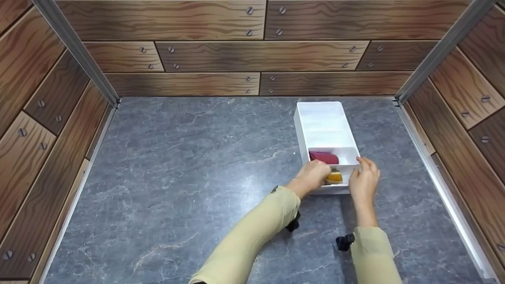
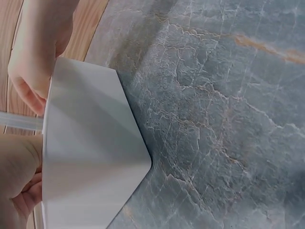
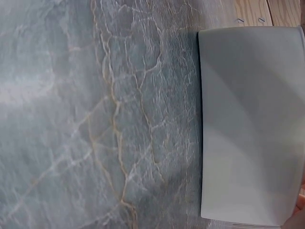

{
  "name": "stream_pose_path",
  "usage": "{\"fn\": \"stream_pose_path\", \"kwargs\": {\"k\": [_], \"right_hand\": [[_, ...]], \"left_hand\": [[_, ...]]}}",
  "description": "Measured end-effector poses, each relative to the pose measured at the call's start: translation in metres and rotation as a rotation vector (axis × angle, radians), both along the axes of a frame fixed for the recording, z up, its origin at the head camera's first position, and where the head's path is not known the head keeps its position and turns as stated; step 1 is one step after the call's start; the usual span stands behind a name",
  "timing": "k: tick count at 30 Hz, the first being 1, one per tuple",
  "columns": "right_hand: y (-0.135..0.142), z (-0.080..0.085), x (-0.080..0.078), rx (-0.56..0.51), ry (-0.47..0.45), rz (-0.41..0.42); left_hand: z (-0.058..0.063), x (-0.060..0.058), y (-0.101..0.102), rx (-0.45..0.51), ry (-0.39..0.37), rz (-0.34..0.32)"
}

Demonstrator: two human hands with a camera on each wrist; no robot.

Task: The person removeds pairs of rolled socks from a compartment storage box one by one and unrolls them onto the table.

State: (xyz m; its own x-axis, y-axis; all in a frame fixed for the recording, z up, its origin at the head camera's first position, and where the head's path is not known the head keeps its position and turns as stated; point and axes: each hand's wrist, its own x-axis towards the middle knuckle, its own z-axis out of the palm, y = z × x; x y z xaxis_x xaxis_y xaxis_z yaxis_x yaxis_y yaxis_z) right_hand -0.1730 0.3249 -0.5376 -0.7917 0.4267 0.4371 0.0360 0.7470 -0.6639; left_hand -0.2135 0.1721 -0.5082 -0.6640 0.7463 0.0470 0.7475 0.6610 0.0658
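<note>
Head view: leftmost, the left hand (image 1: 314,173) reaches over the left wall of the white box (image 1: 323,122) into its nearest compartment, fingers curled downward; its fingertips are hidden, so I cannot tell whether it grips anything. Immediately right of its knuckles, in that same compartment, lies the yellow-banded bundle (image 1: 334,177), so the left hand is nearer to it. The bundle's visible part looks longer crosswise, its uncovered end pointing right, though its left end is out of sight. One compartment farther back, the red roll (image 1: 324,157) lies crosswise too. Rightmost, the right hand (image 1: 363,179) rests its loosely extended fingers at the box's right rim. The box's long axis points away from the person, tilting slightly left.
</note>
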Motion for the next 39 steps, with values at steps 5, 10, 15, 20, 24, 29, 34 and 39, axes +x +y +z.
{"fn": "stream_pose_path", "kwargs": {"k": [5,10,15,20,24,29,34,39], "right_hand": [[0.000,0.003,0.000,-0.015,-0.001,-0.004],[0.000,0.006,0.000,-0.043,-0.030,-0.006],[0.000,0.007,0.001,-0.053,-0.019,-0.005],[0.004,0.016,0.004,-0.132,0.019,0.195],[0.010,0.032,0.008,-0.119,-0.197,0.565],[0.012,0.044,0.008,0.076,-0.368,0.744],[0.012,0.041,0.005,0.109,-0.330,0.742],[0.014,0.030,0.002,0.132,-0.270,0.734]], "left_hand": [[0.001,-0.001,-0.004,0.092,-0.038,0.011],[0.004,-0.002,-0.007,0.217,-0.104,0.003],[0.009,-0.002,-0.008,0.250,-0.075,-0.032],[0.018,-0.001,-0.009,0.263,-0.050,-0.056],[0.025,-0.001,-0.010,0.253,-0.041,-0.084],[0.026,-0.002,-0.010,0.251,-0.057,-0.101],[0.023,-0.003,-0.012,0.266,-0.070,-0.110],[0.021,-0.003,-0.013,0.286,-0.064,-0.135]]}}
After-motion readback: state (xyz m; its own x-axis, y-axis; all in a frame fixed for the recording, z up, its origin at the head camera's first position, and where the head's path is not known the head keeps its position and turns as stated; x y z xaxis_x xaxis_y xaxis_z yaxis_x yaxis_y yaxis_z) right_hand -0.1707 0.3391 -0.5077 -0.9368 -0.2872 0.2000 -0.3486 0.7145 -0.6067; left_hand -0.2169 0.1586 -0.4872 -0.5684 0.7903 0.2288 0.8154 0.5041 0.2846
